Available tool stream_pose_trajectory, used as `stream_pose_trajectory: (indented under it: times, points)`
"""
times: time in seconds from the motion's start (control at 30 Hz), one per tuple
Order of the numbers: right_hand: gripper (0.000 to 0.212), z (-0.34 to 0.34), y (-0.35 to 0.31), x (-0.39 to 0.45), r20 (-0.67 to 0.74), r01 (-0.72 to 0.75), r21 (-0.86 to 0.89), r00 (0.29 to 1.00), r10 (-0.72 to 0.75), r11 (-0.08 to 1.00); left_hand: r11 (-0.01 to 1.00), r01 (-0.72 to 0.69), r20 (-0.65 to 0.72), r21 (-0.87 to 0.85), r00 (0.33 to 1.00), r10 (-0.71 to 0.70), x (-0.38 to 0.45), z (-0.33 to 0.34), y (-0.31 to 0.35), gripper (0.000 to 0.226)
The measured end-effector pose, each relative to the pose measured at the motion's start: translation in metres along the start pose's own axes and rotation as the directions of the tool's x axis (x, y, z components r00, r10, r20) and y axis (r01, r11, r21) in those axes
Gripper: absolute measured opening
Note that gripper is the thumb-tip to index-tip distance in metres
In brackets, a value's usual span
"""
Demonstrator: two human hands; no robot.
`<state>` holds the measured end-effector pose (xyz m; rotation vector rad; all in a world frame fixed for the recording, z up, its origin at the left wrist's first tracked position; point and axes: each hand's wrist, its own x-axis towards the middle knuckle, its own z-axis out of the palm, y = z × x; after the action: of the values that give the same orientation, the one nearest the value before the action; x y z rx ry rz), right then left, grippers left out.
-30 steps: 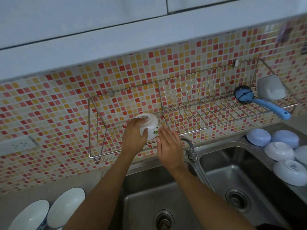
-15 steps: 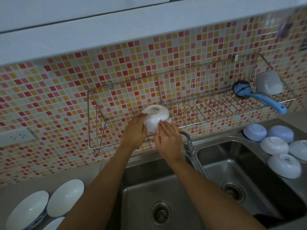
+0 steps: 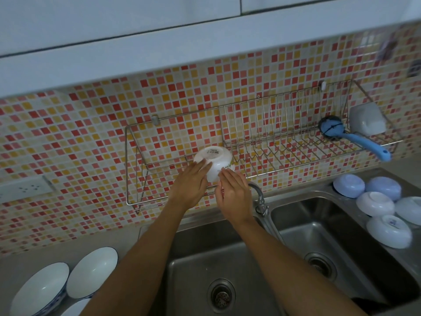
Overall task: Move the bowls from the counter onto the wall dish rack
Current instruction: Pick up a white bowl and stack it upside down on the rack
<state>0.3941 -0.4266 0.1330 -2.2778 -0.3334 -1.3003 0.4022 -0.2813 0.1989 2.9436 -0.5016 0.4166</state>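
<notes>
A small white bowl (image 3: 215, 161) with a green pattern near its rim is upside down in the left section of the wire wall dish rack (image 3: 159, 176). My left hand (image 3: 190, 187) lies against the bowl's left side with fingers spread on it. My right hand (image 3: 234, 195) touches its right lower edge with flat fingers. Several pale blue and white bowls (image 3: 377, 202) lie upside down on the counter at the right of the sink. White bowls with blue rims (image 3: 92, 272) stand upright on the counter at the lower left.
A blue dish brush (image 3: 357, 139) and a white cup (image 3: 366, 120) rest in the rack's right end. A tap (image 3: 258, 197) rises just right of my right hand, above the double steel sink (image 3: 296, 265). A wall socket (image 3: 25, 189) sits at the left. A cabinet overhangs the wall.
Both hands have lifted the bowl a little up and to the right inside the rack, turning its base further upward. The view has shifted slightly downward.
</notes>
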Motion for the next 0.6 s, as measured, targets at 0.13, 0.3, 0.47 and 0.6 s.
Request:
stream_pose_trajectory:
  times: [0.13,0.3,0.47,0.6]
  points:
    - [0.032,-0.003,-0.002,0.001,0.032,-0.025,0.014,0.999,0.025,1.0,1.0,0.013,0.012,0.02,1.0,-0.013,-0.003,0.002,0.0,0.056]
    - [0.042,-0.009,-0.014,-0.007,0.157,-0.156,0.023,0.976,0.151,0.987,0.991,0.12,-0.088,0.062,0.989,-0.115,-0.027,0.009,0.004,0.057]
    - [0.058,-0.008,-0.04,-0.029,0.254,-0.324,0.111,0.923,0.288,0.94,0.973,0.206,-0.2,0.102,0.963,-0.183,-0.072,0.025,0.011,0.053]
    - [0.069,-0.004,-0.065,-0.057,0.333,-0.359,0.213,0.901,0.278,0.909,0.961,0.275,-0.12,0.002,0.955,-0.273,-0.141,0.046,-0.005,0.058]
